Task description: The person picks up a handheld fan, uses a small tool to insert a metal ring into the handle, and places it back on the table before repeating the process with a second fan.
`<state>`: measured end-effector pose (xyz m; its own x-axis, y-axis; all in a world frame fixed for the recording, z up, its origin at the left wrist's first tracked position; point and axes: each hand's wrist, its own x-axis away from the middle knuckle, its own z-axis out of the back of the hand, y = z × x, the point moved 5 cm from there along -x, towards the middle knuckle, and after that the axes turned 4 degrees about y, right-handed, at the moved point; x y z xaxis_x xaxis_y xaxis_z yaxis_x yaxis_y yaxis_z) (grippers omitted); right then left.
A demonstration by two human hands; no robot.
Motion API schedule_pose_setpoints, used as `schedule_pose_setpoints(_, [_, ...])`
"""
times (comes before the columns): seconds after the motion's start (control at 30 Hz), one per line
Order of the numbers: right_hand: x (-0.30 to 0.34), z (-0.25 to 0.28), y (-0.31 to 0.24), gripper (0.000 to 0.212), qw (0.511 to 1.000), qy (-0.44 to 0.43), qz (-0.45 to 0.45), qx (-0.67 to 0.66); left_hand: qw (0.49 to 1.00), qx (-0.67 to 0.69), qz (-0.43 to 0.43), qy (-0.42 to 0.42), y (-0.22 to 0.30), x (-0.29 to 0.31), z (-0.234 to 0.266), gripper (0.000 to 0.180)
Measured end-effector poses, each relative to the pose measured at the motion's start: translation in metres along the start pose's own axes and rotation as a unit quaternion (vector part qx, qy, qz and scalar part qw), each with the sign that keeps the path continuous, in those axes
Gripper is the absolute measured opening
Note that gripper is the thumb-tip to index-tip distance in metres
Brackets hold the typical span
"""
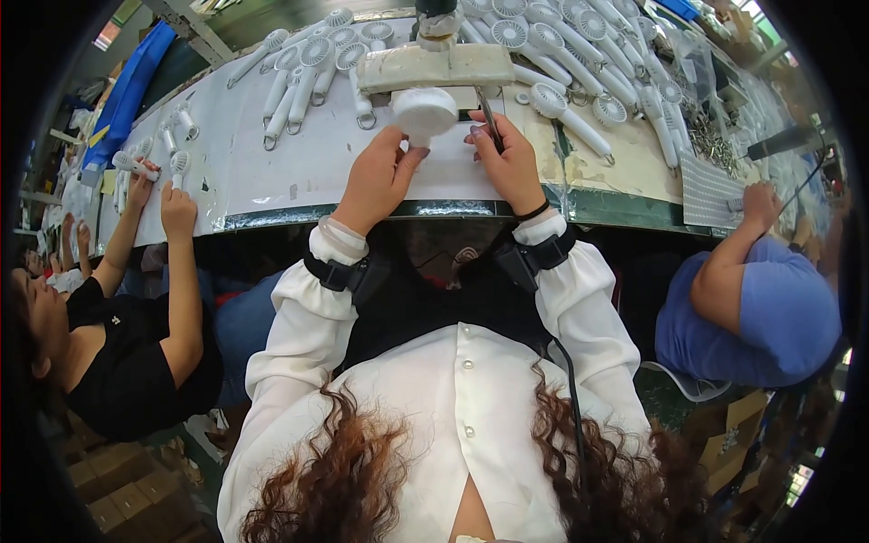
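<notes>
The white fan head (425,110) sits just beyond my left hand (373,181), a little to the right of its fingertips and up toward the pale bar fixture (434,68). Its round face is blurred and tilted; only a short bit of neck shows by my thumb, so I can't tell which way any handle runs. The slim dark tool (490,122) is just to the right of the head, a narrow gap between them, its long axis nearly upright with the far end leaning left. My left hand is the nearer one, since it has the head in its grip; my right hand (509,172) is across the gap, level with it.

My left fingers are closed narrowly around the neck, thumb on the near side. My right fingers are pinched around the tool, with no wide opening. Both hands are above the near part of the tabletop (272,185), and I can't tell whether the head touches the bar. Beyond them lie a left cluster of fans (316,52) and a bigger right heap of fans (593,25), with one lone fan (584,129) slanting toward me on the right
</notes>
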<state>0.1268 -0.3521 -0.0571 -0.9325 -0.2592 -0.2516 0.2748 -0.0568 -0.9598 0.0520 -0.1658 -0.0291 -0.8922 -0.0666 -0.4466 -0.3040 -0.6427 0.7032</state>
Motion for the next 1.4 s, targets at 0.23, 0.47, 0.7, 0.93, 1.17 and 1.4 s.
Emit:
schedule_pose_setpoints(0.23, [0.000, -0.001, -0.001, 0.028, 1.000, -0.001, 0.006, 0.000, 0.999, 0.051, 0.011, 0.007, 0.000, -0.006, -0.016, 0.023])
schedule_pose_setpoints(0.47, [0.000, -0.001, 0.001, 0.027, 1.000, 0.009, 0.011, 0.000, 0.999, 0.031, 0.026, -0.030, 0.000, -0.008, -0.019, 0.027])
schedule_pose_setpoints(0.7, [0.001, 0.000, 0.000, 0.027, 1.000, 0.002, 0.007, 0.001, 0.998, 0.058, 0.025, -0.027, 0.006, -0.005, -0.012, 0.033])
schedule_pose_setpoints(0.93, [-0.001, -0.001, -0.001, 0.028, 1.000, -0.001, 0.007, 0.002, 0.998, 0.032, 0.042, -0.044, 0.004, -0.003, -0.009, 0.038])
schedule_pose_setpoints(1.17, [0.000, 0.000, -0.002, 0.029, 1.000, -0.002, 0.002, 0.005, 0.998, 0.033, 0.016, -0.042, 0.008, 0.000, -0.007, 0.041])
schedule_pose_setpoints(1.4, [0.000, 0.000, -0.006, 0.029, 0.999, 0.002, 0.025, 0.031, 0.987, 0.136, 0.058, -0.065, -0.001, 0.004, -0.014, 0.029])
